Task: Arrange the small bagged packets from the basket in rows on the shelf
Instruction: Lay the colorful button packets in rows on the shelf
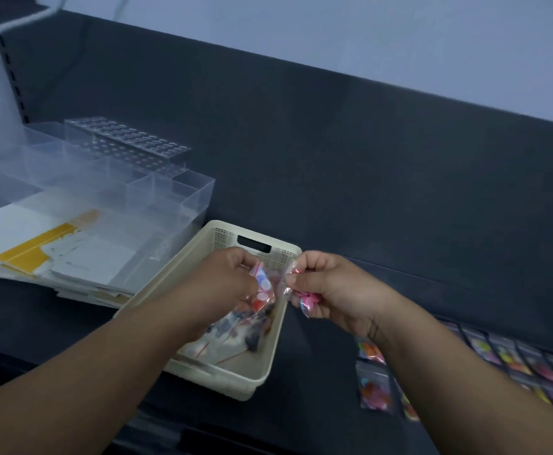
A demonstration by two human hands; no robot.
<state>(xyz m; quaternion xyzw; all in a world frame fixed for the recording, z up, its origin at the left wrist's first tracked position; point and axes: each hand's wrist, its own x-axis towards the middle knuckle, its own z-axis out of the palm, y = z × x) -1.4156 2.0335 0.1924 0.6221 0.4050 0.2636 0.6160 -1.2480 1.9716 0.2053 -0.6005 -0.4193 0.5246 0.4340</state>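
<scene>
Partway through, I judge: rows of packets [515, 359] lie on the shelf [367, 192] at right, a heap [232, 336] is left in the basket [270, 366], and above it the left hand [232, 280] pinches 1 red-and-white packet [263, 290] while the right hand [327, 287] pinches 1 pink packet [304, 298].

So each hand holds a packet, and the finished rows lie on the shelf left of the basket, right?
No: the head view shows the rows of packets on the shelf right of the basket, not left. The left hand and right hand do each hold one.
</scene>
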